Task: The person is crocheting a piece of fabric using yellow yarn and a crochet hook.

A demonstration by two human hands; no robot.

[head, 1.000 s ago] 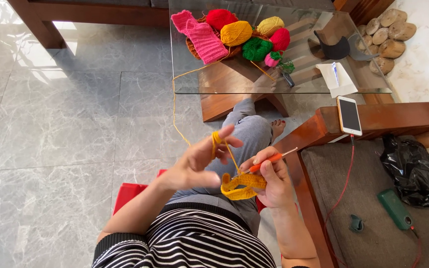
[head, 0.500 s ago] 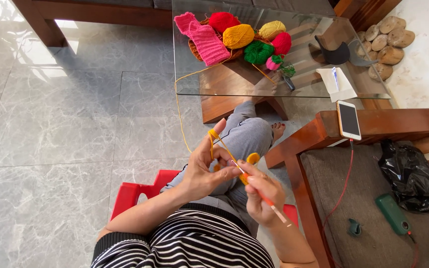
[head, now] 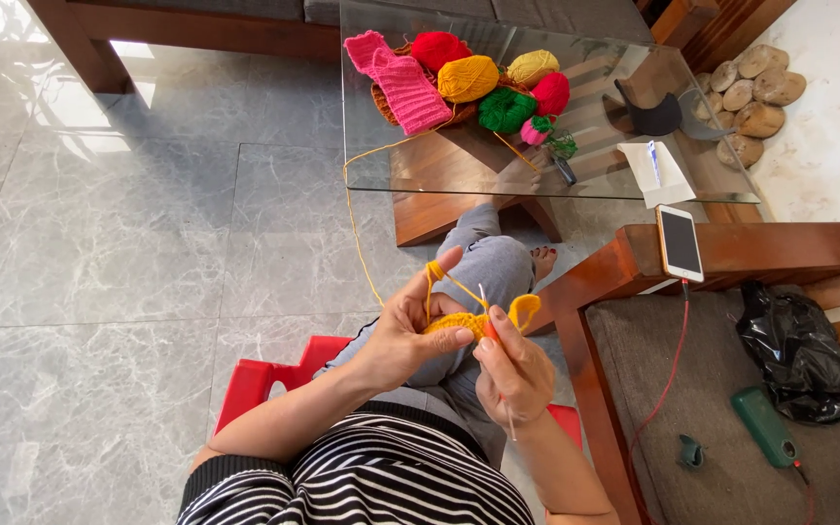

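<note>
Fingers [head: 444, 340] of the left hand [head: 405, 335] pinch the yellow crochet [head: 469, 321]; the right hand [head: 512, 374] grips the hook [head: 490, 326], its shaft pointing up-left into the crochet.

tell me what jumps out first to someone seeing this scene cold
The eye lands on the two hands low in the middle: the left hand pinches a small orange-yellow crochet piece, its yarn looped over the raised forefinger, while the right hand works a thin hook into it. Next comes the bright heap of yarn balls and a pink knitted piece on the glass table above.
</note>
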